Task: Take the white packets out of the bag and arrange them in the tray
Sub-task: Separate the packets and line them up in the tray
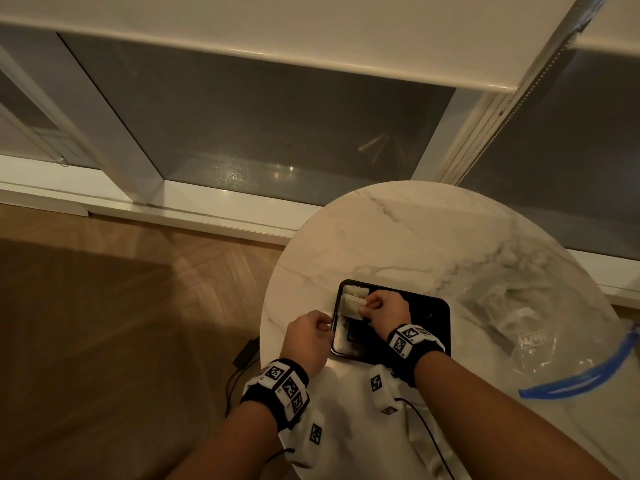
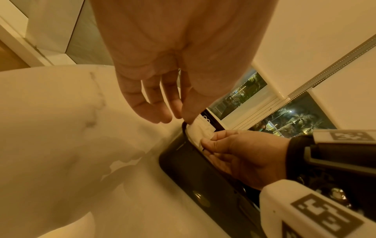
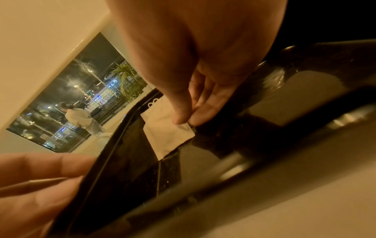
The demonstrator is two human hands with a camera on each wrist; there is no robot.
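Note:
A black tray [image 1: 429,313] sits on the round marble table [image 1: 398,237]. My right hand [image 1: 363,308] pinches a white packet [image 1: 350,309] by its corner, low over the tray's left side. The right wrist view shows thumb and forefinger [image 3: 185,122] on that packet [image 3: 167,136]. A second white packet [image 1: 356,291] lies in the tray's far-left corner. My left hand [image 1: 327,327] rests against the tray's left rim [image 2: 183,161] with loosely curled fingers [image 2: 154,112] and holds nothing. The clear bag [image 1: 519,306] with a blue zip strip [image 1: 588,375] lies right of the tray.
The table's left edge [image 1: 273,306] runs just left of my left hand, with wooden floor below. A black adapter and its cable [image 1: 247,348] lie on the floor. A window sill [image 1: 207,209] runs behind the table. Bare marble lies beyond the tray.

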